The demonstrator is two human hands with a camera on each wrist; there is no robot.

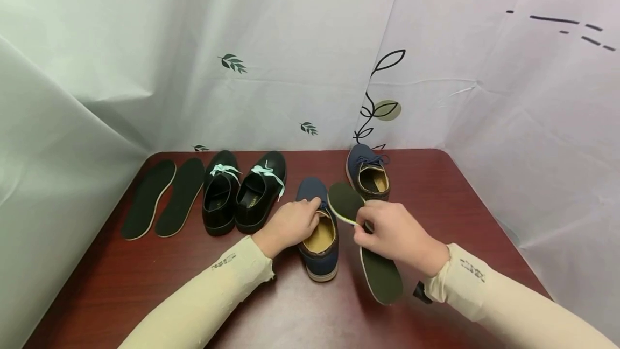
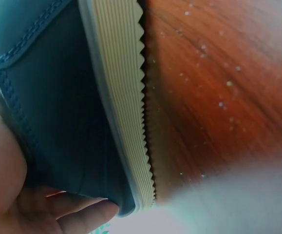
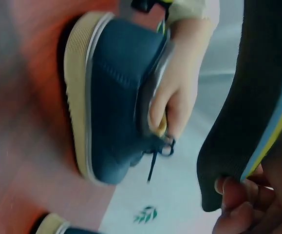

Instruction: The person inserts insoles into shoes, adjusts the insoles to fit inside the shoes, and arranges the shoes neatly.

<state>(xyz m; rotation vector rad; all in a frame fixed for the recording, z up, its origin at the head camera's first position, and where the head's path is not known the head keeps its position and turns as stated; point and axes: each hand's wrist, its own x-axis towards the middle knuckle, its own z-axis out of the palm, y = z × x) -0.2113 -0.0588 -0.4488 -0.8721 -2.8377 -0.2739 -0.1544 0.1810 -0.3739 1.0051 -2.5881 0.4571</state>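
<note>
A navy blue lace-up shoe with a tan lining stands on the table, its heel nearest me. My left hand holds it at the tongue and opening, the thumb dipping inside the rim, as the right wrist view shows. Just right of the shoe, my right hand pinches a dark insole around its middle. The insole is held raised and tilted, with a blue and yellow layered edge in the right wrist view. Behind it sits the second navy shoe, toe pointing away.
Two black shoes with pale mint laces, the left one and the right one, stand side by side left of my left hand. Farther left lie two more dark insoles flat on the reddish-brown table. Pale curtains surround the table.
</note>
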